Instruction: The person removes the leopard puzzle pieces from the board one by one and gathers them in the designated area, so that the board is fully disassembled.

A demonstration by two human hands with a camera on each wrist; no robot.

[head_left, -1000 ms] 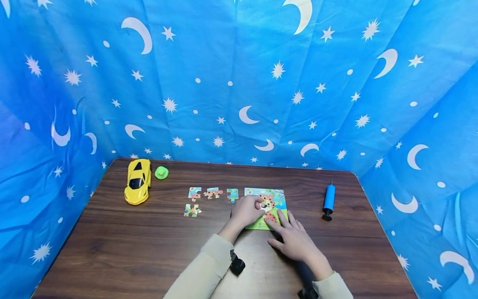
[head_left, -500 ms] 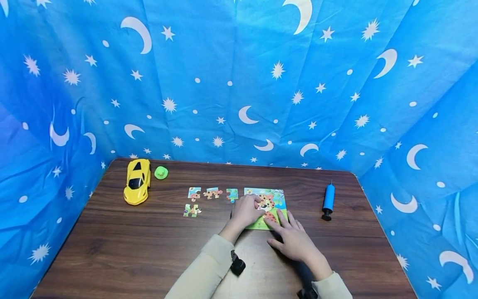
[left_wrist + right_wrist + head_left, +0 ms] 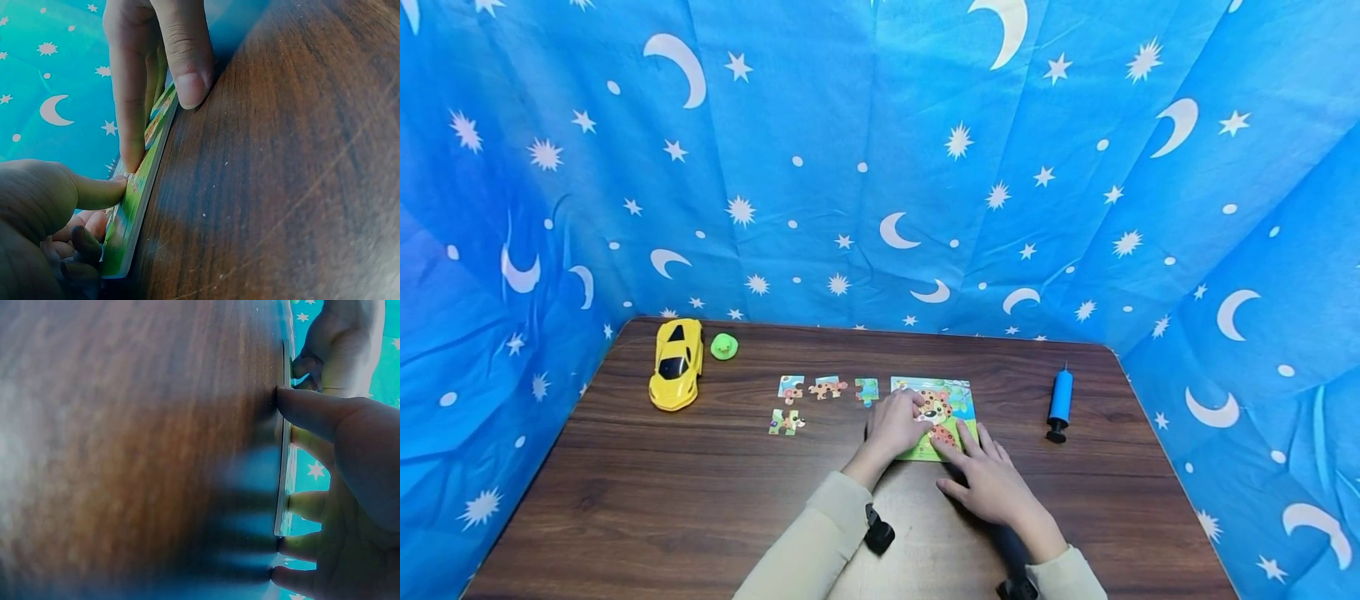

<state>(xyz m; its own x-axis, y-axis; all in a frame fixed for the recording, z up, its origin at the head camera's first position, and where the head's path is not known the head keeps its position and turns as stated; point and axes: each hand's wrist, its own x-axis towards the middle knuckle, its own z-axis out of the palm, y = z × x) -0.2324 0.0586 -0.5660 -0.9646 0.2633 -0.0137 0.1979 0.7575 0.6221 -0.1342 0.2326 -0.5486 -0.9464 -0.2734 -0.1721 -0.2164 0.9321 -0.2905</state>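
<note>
A square jigsaw puzzle (image 3: 957, 400) with a spotted orange animal on it lies flat on the table, under both hands. My left hand (image 3: 897, 423) covers its left half, fingers curled; in the left wrist view the thumb (image 3: 100, 190) of that hand presses down on the puzzle, and no piece shows between the fingers. My right hand (image 3: 996, 483) rests with spread fingertips on the puzzle's lower right part, its thumb at the near edge. Left of the puzzle lie several loose jigsaw pieces, among them a blue-green piece (image 3: 867, 389) and a green corner piece (image 3: 786, 422).
A yellow toy car (image 3: 676, 367) and a green rubber duck (image 3: 724, 347) stand at the back left. On the right lies a blue hand pump (image 3: 1060, 404) with a thin needle. Blue curtains (image 3: 880, 167) surround the brown wooden table (image 3: 685, 500).
</note>
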